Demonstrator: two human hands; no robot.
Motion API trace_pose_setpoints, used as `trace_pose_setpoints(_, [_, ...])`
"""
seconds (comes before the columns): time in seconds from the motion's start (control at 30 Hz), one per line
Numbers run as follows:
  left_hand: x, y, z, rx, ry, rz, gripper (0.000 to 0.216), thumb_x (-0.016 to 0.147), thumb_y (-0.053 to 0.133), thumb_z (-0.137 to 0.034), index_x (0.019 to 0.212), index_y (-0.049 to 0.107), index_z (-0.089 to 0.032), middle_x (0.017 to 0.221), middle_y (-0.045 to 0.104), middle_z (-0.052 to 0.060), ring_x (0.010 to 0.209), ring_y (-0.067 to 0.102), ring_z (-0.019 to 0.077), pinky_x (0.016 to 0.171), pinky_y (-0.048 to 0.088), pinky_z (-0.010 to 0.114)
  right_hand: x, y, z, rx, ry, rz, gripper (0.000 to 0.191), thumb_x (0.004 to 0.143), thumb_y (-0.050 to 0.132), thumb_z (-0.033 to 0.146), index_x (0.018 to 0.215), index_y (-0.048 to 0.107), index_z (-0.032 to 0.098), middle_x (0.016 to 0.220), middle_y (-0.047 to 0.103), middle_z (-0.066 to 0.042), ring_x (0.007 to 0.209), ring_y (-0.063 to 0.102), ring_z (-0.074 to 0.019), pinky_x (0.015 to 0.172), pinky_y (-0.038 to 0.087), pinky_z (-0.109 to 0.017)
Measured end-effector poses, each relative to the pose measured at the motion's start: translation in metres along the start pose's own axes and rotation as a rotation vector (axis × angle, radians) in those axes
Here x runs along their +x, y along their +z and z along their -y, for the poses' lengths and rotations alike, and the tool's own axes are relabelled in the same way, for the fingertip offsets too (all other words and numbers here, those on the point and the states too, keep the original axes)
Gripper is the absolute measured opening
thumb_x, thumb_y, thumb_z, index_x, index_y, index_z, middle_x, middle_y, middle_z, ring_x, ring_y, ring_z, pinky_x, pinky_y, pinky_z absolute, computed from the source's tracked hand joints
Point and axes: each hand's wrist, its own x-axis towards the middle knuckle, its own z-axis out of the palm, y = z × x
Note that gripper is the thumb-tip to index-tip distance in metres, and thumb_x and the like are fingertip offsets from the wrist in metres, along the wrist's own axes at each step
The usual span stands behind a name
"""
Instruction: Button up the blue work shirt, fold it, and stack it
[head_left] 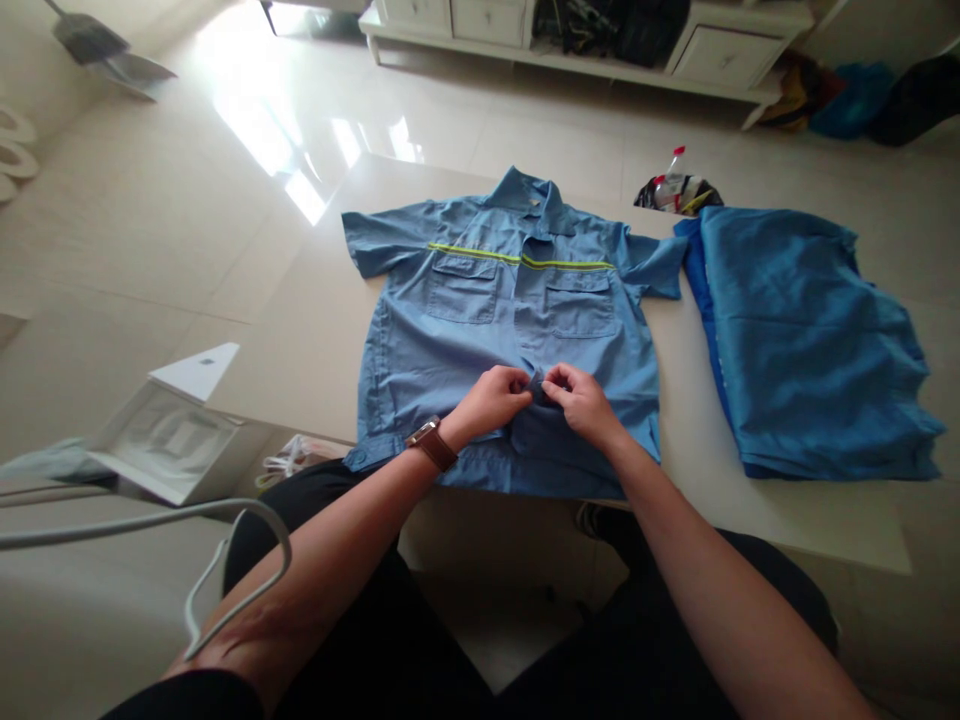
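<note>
A blue short-sleeved work shirt lies spread front side up, collar away from me, with a yellow-green stripe across the chest and two flap pockets. My left hand, with a watch on the wrist, pinches the front placket at the lower middle of the shirt. Right beside it, my right hand grips the placket's other side between thumb and fingers. The cloth is lifted a little between the two hands. Whether a button is in the fingers is too small to make out.
The shirt rests on a pale table. To the right lies a stack of folded blue clothes. An open white box and a grey cable are at the left. A white cabinet stands beyond the tiled floor.
</note>
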Motion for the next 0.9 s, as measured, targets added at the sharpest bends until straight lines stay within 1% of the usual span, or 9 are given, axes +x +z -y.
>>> trace_pose_setpoints(0.13, [-0.0006, -0.0044, -0.0008, 0.031, -0.035, 0.028, 0.011, 0.072, 0.059, -0.021, 0.063, 0.053, -0.018, 0.057, 0.045, -0.006, 0.056, 0.038, 0.0096, 0.054, 0.025, 0.025, 0.0021, 0.0037, -0.0055, 0.09, 0.063, 0.033, 0.02, 0.079, 0.061, 0.041, 0.076, 0.056, 0.022, 0.066, 0.056, 0.003, 0.066, 0.052, -0.0157, 0.066, 0.042, -0.029])
trace_pose_setpoints(0.2, [-0.0018, -0.0049, -0.0023, 0.056, -0.038, -0.009, 0.002, 0.071, 0.061, -0.019, 0.071, 0.06, -0.017, 0.058, 0.05, -0.006, 0.057, 0.043, 0.0102, 0.055, 0.028, 0.025, 0.003, 0.0046, -0.0071, 0.114, 0.091, 0.049, 0.021, 0.077, 0.062, 0.042, 0.074, 0.055, 0.022, 0.064, 0.054, 0.004, 0.063, 0.049, -0.0147, 0.063, 0.04, -0.029])
trace_pose_setpoints(0.27, [-0.003, -0.0041, -0.0032, 0.069, -0.035, -0.052, 0.007, 0.071, 0.063, -0.018, 0.078, 0.065, -0.017, 0.06, 0.055, -0.005, 0.058, 0.046, 0.0108, 0.056, 0.03, 0.024, 0.0033, 0.0048, -0.0078, 0.118, 0.099, 0.053, 0.023, 0.076, 0.063, 0.043, 0.073, 0.055, 0.022, 0.063, 0.053, 0.004, 0.062, 0.048, -0.0144, 0.062, 0.039, -0.029])
trace_pose_setpoints(0.37, [-0.0031, -0.0018, -0.0024, 0.033, -0.03, -0.067, 0.005, 0.075, 0.063, -0.021, 0.077, 0.065, -0.017, 0.061, 0.056, -0.005, 0.058, 0.047, 0.011, 0.055, 0.031, 0.024, 0.0028, 0.0042, -0.007, 0.12, 0.098, 0.049, 0.025, 0.076, 0.064, 0.046, 0.073, 0.055, 0.022, 0.064, 0.054, 0.004, 0.062, 0.048, -0.0147, 0.062, 0.039, -0.029])
trace_pose_setpoints(0.53, [-0.0011, 0.0011, -0.0006, -0.022, -0.02, -0.103, 0.007, 0.078, 0.065, -0.023, 0.078, 0.066, -0.017, 0.066, 0.061, -0.003, 0.063, 0.051, 0.0121, 0.058, 0.034, 0.024, 0.0011, 0.0022, -0.0036, 0.063, 0.06, 0.044, 0.025, 0.08, 0.063, 0.046, 0.074, 0.058, 0.021, 0.066, 0.057, 0.003, 0.066, 0.051, -0.0154, 0.064, 0.04, -0.029])
trace_pose_setpoints(0.67, [-0.0007, -0.0011, -0.0039, 0.029, -0.071, -0.05, 0.011, 0.083, 0.061, -0.025, 0.077, 0.066, -0.017, 0.069, 0.064, 0.0, 0.066, 0.055, 0.0151, 0.062, 0.04, 0.026, 0.0003, -0.0008, -0.0021, -0.03, 0.055, 0.108, 0.021, 0.08, 0.061, 0.039, 0.071, 0.058, 0.021, 0.065, 0.058, 0.003, 0.065, 0.051, -0.0148, 0.064, 0.04, -0.028])
trace_pose_setpoints(0.73, [-0.0013, -0.0034, -0.0061, 0.149, -0.082, -0.112, 0.013, 0.085, 0.059, -0.025, 0.08, 0.067, -0.017, 0.079, 0.066, 0.004, 0.077, 0.06, 0.0195, 0.073, 0.047, 0.031, -0.0007, -0.0021, -0.0016, -0.109, 0.057, 0.158, 0.017, 0.08, 0.061, 0.034, 0.07, 0.06, 0.021, 0.064, 0.059, 0.002, 0.064, 0.051, -0.0145, 0.063, 0.039, -0.028])
trace_pose_setpoints(0.83, [-0.0044, -0.0057, -0.0054, 0.443, -0.054, -0.286, 0.021, 0.085, 0.06, -0.025, 0.102, 0.07, -0.016, 0.113, 0.065, 0.014, 0.112, 0.058, 0.0292, 0.099, 0.048, 0.042, -0.0031, -0.0024, -0.0008, -0.222, 0.055, 0.228, 0.011, 0.079, 0.062, 0.026, 0.07, 0.063, 0.02, 0.064, 0.061, 0.002, 0.063, 0.052, -0.0144, 0.062, 0.038, -0.027])
trace_pose_setpoints(0.9, [-0.0083, -0.0051, 0.0003, 0.606, -0.03, -0.266, 0.035, 0.085, 0.062, -0.027, 0.119, 0.067, -0.017, 0.138, 0.055, 0.017, 0.134, 0.047, 0.0342, 0.111, 0.043, 0.048, -0.005, -0.0013, -0.0003, -0.267, 0.053, 0.257, 0.009, 0.079, 0.063, 0.023, 0.07, 0.064, 0.02, 0.063, 0.062, 0.002, 0.063, 0.053, -0.0144, 0.062, 0.037, -0.026])
